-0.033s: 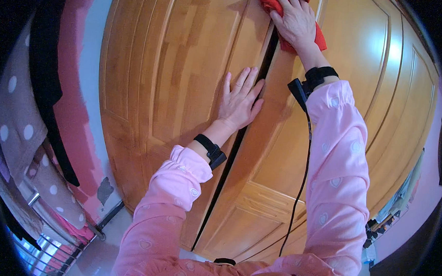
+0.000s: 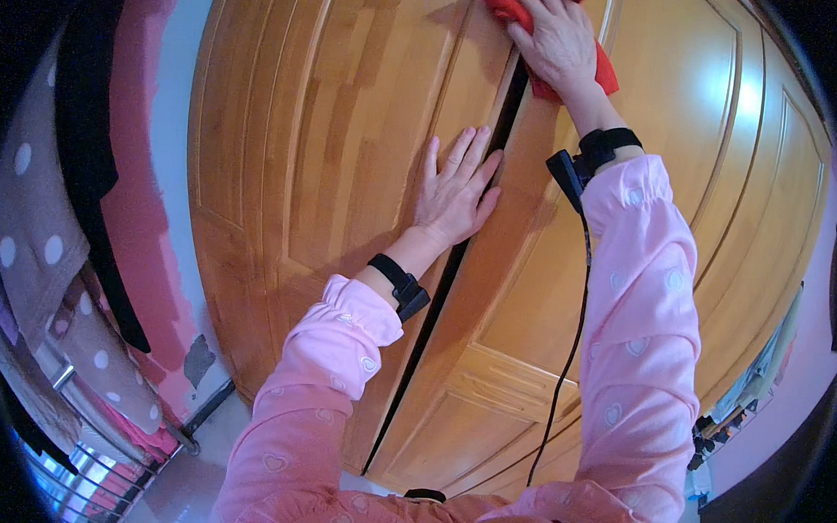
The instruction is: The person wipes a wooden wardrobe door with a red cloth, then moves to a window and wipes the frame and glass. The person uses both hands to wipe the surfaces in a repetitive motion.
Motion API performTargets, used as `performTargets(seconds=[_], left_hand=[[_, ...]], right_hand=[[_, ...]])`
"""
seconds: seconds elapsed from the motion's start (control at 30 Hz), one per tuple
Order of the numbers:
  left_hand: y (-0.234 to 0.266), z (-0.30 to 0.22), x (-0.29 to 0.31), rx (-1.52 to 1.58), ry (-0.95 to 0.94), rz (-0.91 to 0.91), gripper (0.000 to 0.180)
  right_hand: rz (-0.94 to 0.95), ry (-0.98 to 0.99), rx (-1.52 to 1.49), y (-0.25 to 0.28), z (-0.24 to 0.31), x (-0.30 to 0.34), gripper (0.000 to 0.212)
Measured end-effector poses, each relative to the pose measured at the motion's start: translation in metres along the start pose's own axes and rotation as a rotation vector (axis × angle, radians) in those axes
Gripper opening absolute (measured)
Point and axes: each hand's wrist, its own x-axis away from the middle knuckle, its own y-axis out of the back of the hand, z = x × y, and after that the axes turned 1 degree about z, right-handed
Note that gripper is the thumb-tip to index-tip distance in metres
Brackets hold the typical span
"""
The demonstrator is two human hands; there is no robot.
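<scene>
A pair of wooden cabinet doors (image 2: 379, 85) fills the middle of the view, with a narrow dark gap (image 2: 423, 326) between the left and right leaves. Flat against the left leaf, beside that gap, lies my left hand (image 2: 454, 191); it is open, fingers spread, with the thumb over the gap. Higher up, my right hand (image 2: 560, 50) presses a red cloth (image 2: 608, 73) against the wood near the top of the gap. Its fingertips are bent over the cloth and partly cut off by the picture's upper edge.
Clothes (image 2: 47, 193), some dotted, hang on a rack at the left, beside a pink and white wall (image 2: 152, 225). A black cable (image 2: 562, 382) runs down from the band on my right wrist. More clothes (image 2: 756, 356) hang at the far right.
My right hand and the red cloth have shifted very slightly left and up. My left hand and the doors stay in place.
</scene>
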Motion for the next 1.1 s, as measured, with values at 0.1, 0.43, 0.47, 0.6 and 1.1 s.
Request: performTargets(seconds=[0.1,0.43,0.47,0.6,1.1], left_hand=[[-0.001,0.003,0.002,-0.003,0.003,0.009,0.052],[-0.004,0.005,0.003,0.027,-0.009,-0.017,0.052],[-0.004,0.005,0.003,0.035,-0.009,-0.007,0.053],[-0.004,0.006,0.004,0.055,-0.003,0.001,0.054],[-0.014,0.013,0.01,0.072,-0.018,-0.066,0.047]], right_hand=[[0.156,0.27,-0.023,-0.006,0.01,0.011,0.056],[0.241,0.318,0.028,-0.002,0.022,0.015,0.059],[0.157,0.297,0.027,-0.003,0.024,0.01,0.06],[0.163,0.148,-0.072,0.003,0.032,0.004,0.055],[0.332,0.451,-0.057,0.009,0.049,0.07,0.066]])
